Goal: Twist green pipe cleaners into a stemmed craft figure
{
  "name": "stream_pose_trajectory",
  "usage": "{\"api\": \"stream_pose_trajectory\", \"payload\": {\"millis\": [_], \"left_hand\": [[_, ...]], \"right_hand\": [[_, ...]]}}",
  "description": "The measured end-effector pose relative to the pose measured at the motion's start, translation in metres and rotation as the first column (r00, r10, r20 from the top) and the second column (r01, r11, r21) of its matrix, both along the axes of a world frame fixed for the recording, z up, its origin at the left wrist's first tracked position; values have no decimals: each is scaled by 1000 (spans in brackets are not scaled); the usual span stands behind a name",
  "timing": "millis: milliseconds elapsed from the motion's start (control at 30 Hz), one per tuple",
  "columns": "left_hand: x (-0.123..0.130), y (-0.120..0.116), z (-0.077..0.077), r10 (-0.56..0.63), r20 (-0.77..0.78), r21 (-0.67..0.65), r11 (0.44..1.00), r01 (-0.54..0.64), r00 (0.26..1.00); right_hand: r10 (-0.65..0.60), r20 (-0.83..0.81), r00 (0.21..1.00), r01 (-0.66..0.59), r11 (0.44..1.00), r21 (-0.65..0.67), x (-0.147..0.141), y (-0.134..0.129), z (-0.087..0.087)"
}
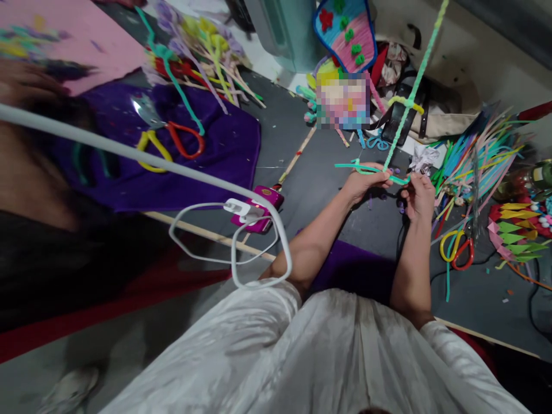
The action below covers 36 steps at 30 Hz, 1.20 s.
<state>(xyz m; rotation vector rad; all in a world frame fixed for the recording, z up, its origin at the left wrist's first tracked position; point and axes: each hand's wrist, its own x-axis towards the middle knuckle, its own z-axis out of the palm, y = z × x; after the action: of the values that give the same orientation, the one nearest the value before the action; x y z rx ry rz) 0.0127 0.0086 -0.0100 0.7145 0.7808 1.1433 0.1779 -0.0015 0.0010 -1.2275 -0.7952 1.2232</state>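
My left hand [367,183] is closed on teal pipe cleaners [365,168], its fingers pinching them where they meet the lower end of a long twisted green stem [405,121]. A short yellow piece [405,103] crosses that stem higher up. Just to the right, my right hand [419,192] pinches the other end of the teal pipe cleaner. The two hands are a small distance apart above the dark grey table [302,138]. Small purple bits lie on the table under and beside them.
Right of my hands are a pile of coloured pipe cleaners [478,155] and scissors [457,250]. Left are a magenta box [259,210], a white cable [284,253] crossing the view, and other scissors [170,144] on purple cloth [233,138]. Another person's arm [34,172] shows at far left.
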Motion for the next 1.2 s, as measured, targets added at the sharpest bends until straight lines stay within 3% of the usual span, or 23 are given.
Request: {"api": "stream_pose_trajectory", "payload": {"millis": [267, 700, 833, 900, 1033, 1200], "left_hand": [[1, 1, -1, -28, 20, -42, 999, 29, 999], [2, 4, -8, 43, 42, -44, 998, -42, 998], [3, 4, -9, 17, 64, -55, 998, -14, 998], [3, 4, -9, 21, 86, -55, 998, -16, 996], [1, 5, -9, 41, 112, -58, 998, -35, 993], [1, 5, -4, 48, 127, -66, 997, -39, 991]], "right_hand": [[11, -94, 995, -12, 1000, -12, 1, 1, 1], [-75, 107, 991, 64, 993, 99, -5, -1, 1], [-112, 47, 993, 108, 991, 73, -7, 0, 0], [-73, -15, 997, 74, 997, 27, -7, 0, 1], [109, -48, 993, -110, 994, -28, -10, -4, 5], [32, 33, 999, -33, 999, 26, -19, -5, 3]]}}
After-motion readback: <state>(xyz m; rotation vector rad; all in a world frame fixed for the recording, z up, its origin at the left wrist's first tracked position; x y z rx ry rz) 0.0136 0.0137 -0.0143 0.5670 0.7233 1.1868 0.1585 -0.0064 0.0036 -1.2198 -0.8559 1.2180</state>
